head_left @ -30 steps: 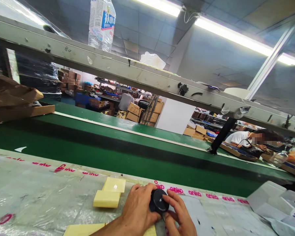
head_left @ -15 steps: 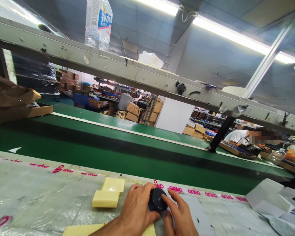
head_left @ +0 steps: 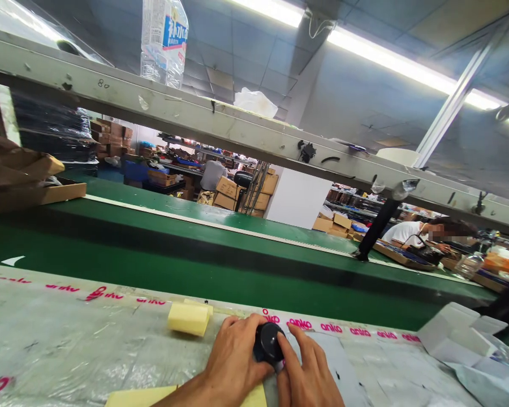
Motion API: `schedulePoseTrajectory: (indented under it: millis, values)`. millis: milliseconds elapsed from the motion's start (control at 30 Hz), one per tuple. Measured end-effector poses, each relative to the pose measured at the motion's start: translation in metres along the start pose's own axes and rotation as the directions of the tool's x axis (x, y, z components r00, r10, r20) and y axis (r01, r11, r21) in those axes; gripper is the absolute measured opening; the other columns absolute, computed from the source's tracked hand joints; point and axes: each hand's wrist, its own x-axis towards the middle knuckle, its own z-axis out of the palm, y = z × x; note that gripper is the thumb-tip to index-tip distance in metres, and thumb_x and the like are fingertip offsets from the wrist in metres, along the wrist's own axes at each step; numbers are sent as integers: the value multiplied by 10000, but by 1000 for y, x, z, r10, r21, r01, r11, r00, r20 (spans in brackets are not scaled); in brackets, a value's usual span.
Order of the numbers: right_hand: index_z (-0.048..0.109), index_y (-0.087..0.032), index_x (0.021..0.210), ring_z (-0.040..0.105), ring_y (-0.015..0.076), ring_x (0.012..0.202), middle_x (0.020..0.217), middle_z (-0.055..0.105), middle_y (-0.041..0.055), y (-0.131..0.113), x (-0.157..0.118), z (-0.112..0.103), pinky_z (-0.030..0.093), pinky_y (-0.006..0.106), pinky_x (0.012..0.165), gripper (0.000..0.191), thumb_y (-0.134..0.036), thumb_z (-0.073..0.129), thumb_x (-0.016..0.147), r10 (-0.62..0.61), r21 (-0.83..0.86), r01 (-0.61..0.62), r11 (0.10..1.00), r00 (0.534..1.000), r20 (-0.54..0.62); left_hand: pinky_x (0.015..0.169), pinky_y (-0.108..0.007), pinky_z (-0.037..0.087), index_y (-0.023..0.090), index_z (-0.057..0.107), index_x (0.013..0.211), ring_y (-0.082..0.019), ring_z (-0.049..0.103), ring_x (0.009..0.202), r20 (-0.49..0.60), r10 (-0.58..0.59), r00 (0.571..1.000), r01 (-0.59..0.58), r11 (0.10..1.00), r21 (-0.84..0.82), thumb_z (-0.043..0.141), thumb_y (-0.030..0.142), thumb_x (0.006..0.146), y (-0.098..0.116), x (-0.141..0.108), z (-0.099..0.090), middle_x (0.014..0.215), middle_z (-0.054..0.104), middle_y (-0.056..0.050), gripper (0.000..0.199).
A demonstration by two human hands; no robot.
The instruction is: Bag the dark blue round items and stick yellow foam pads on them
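A round black object with a smooth, shiny top is between my hands, low in the middle of the view. My left hand wraps its fingers and thumb round the object's left side. Fingertips of my right hand press on its right edge and top. Yellow paper lies folded to the left of my hands. Another yellow sheet is partly hidden under my left wrist.
Beyond the plastic-covered table runs a green belt. An open white box stands at the right. A metal beam crosses above, bearing a bottle. A person bends over trays at far right.
The upper yellow paper has changed shape and sits slightly higher, covering more of the piece behind it. Both hands remain on the black object. The whole view has shifted slightly.
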Motion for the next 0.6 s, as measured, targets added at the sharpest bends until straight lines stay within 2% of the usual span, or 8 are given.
schedulePoseTrajectory:
  millis: [167, 233, 300, 367, 467, 533, 600]
  values:
    - [577, -200, 1316, 614, 357, 1168, 1332, 625, 170, 0, 2, -3, 502, 522, 965, 451, -104, 440, 897, 109, 93, -103, 990, 993, -54, 989, -383, 391, 241, 646, 1142, -282, 566, 1083, -10, -10, 1000, 10, 1000, -17, 832, 31, 613, 1, 0, 0, 1154, 690, 27, 599]
    - [553, -239, 1371, 626, 325, 1172, 1323, 655, 112, -4, 7, -7, 487, 485, 982, 472, -117, 469, 923, 138, 198, -116, 973, 985, -101, 996, -386, 386, 244, 646, 1145, -281, 578, 1074, -21, -5, 1000, 4, 1000, -10, 831, 32, 606, 0, 0, 1, 1140, 695, 25, 608]
    - [530, -310, 1401, 637, 274, 1183, 1285, 698, 15, -10, 12, -11, 483, 421, 984, 539, -91, 477, 911, 132, 298, -85, 951, 981, -142, 1006, -388, 380, 246, 647, 1146, -274, 587, 1065, -23, -2, 1000, 2, 1000, -9, 812, 26, 612, 0, 1, 2, 1126, 700, 26, 601]
    - [546, -339, 1372, 644, 252, 1197, 1234, 726, -34, -15, 14, -13, 499, 389, 956, 559, -76, 461, 886, 95, 315, -46, 948, 986, -141, 1009, -389, 380, 246, 646, 1146, -269, 589, 1062, -15, 0, 1000, 0, 1000, -18, 797, 22, 622, -1, 1, 3, 1136, 699, 29, 590]
    - [578, -262, 1304, 666, 280, 1170, 1264, 706, 67, -17, 13, -13, 545, 430, 913, 483, -93, 425, 879, 77, 183, -65, 981, 995, -58, 996, -390, 392, 242, 638, 1168, -281, 574, 1085, -13, 5, 1000, -5, 1000, -20, 802, 19, 616, -2, 0, 2, 1169, 689, 22, 617]
    - [573, -222, 1286, 685, 300, 1122, 1301, 666, 140, -13, 10, -13, 575, 461, 872, 420, -128, 414, 910, 112, 89, -110, 990, 994, -15, 992, -389, 396, 242, 637, 1174, -288, 563, 1095, -9, -5, 1000, 5, 1000, -16, 827, 19, 604, -2, -1, 1, 1169, 685, 19, 640]
    - [545, -212, 1315, 681, 307, 1125, 1331, 635, 159, -7, 7, -13, 589, 467, 859, 384, -177, 418, 954, 129, 54, -128, 990, 992, -13, 980, -387, 402, 251, 649, 1148, -288, 561, 1072, -7, -20, 1000, 20, 1000, -14, 865, 36, 607, -2, -1, -1, 1124, 690, 23, 621]
